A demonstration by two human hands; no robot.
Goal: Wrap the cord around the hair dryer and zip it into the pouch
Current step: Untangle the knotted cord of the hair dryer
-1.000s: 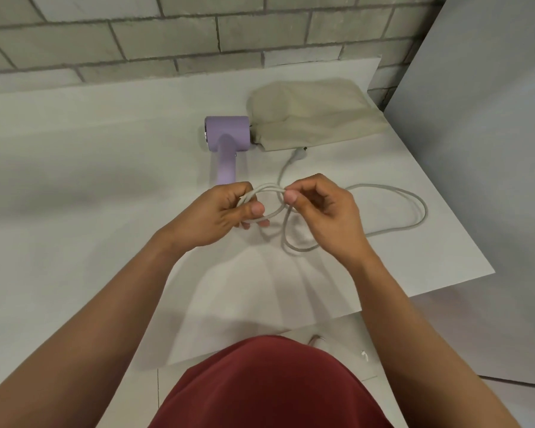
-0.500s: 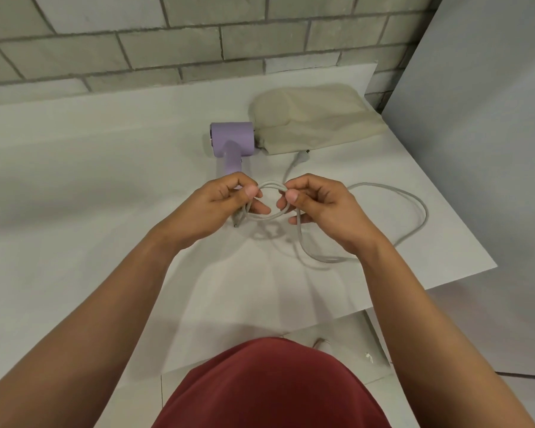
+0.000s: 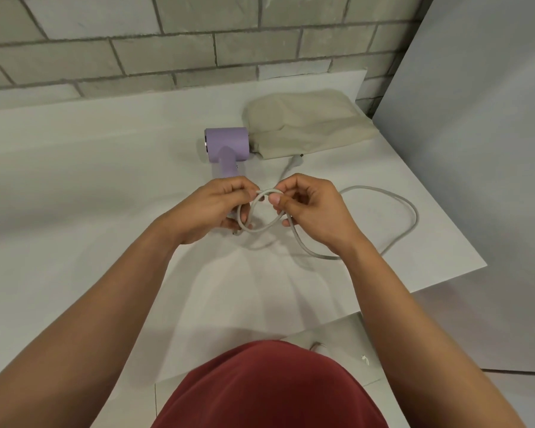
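A lilac hair dryer (image 3: 227, 146) lies on the white table (image 3: 74, 186), its handle pointing toward me and partly hidden behind my left hand (image 3: 212, 211). Its grey cord (image 3: 411, 211) loops out to the right and runs back to my hands. My left hand grips a small coil of the cord near the handle's end. My right hand (image 3: 309, 208) pinches the same coil between thumb and forefinger. The plug (image 3: 295, 160) rests by the beige fabric pouch (image 3: 306, 125), which lies just right of the dryer's head.
A grey brick wall runs along the table's far edge. A pale panel (image 3: 476, 149) stands at the right, beside the table's slanted right edge. The floor shows below the table's near corner.
The small loop between my hands has grown rounder and the slack loop near my right wrist has been drawn in. The camera has tilted, so the dryer and pouch sit lower in view.
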